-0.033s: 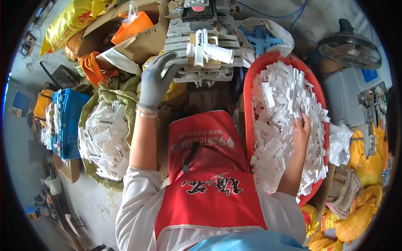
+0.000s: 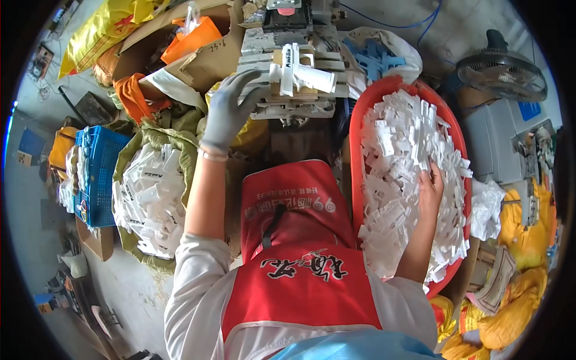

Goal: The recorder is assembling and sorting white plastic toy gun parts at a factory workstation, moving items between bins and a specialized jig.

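Note:
My left hand (image 2: 228, 114), in a grey glove, is raised with fingers curved and apart, holding nothing. Just right of its fingertips a white plastic toy pistol (image 2: 291, 69) with dark print on its side lies on the bed of a machine (image 2: 255, 60). My bare right hand (image 2: 429, 187) is in the red tub (image 2: 356, 150) on the right, its fingers closed about the lower end of a white toy pistol piece (image 2: 421, 144). Many similar white pieces heap around it. The fingertips are partly lost among them.
On the left, a green woven sack (image 2: 129, 240) holds printed white pistols, beside a blue crate (image 2: 103, 180). A cardboard box (image 2: 204, 63) stands at the far left. Blue pieces (image 2: 378, 57) fill a white sack at the back. A black fan (image 2: 501, 69) stands far right; yellow sacks (image 2: 510, 318) lie lower right.
My left hand has shifted slightly right, closer to the toy pistol on the machine. My right hand has barely moved in the tub.

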Motion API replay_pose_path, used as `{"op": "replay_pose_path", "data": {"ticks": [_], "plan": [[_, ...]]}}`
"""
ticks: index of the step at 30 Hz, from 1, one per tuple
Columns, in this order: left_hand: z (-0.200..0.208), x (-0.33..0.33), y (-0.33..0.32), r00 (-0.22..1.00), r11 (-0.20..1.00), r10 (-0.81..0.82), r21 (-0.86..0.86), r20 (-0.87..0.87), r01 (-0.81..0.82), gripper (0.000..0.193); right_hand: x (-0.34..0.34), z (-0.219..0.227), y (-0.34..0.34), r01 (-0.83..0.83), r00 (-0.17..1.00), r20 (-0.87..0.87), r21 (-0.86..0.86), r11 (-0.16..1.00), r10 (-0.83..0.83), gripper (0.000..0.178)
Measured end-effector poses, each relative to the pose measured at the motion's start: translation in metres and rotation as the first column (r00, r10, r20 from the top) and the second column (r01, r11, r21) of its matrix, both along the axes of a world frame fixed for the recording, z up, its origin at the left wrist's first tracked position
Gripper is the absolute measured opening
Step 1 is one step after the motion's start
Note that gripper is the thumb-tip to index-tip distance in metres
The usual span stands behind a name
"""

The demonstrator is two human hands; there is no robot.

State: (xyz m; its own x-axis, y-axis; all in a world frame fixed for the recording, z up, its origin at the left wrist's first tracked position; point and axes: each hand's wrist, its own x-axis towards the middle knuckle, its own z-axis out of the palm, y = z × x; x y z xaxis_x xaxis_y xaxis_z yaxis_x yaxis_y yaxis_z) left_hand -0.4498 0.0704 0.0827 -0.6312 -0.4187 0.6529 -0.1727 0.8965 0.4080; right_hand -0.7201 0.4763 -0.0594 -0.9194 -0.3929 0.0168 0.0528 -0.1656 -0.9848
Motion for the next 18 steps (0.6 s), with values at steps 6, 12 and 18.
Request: {"op": "replay_pose_path", "data": {"ticks": [6, 12, 18], "plan": [[-0.004, -0.042, -0.044, 0.97, 0.988, -0.144, 0.086, 0.198, 0.129, 0.038, 0.017, 0.02, -0.042, -0.185, 0.983, -0.031, -0.14, 0.973, 0.183, 0.043], [-0.005, -0.019, -0.036, 0.992, 0.978, -0.07, 0.19, -0.109, 0.09, 0.034, 0.028, 0.087, -0.14, -0.369, 0.929, -0.079, -0.276, 0.887, 0.362, 0.041], [-0.02, 0.056, -0.025, 0.928, 0.929, 0.17, 0.368, -0.333, -0.038, 0.029, 0.035, 0.123, -0.241, -0.515, 0.739, -0.341, 0.268, 0.814, 0.58, 0.039]]}}
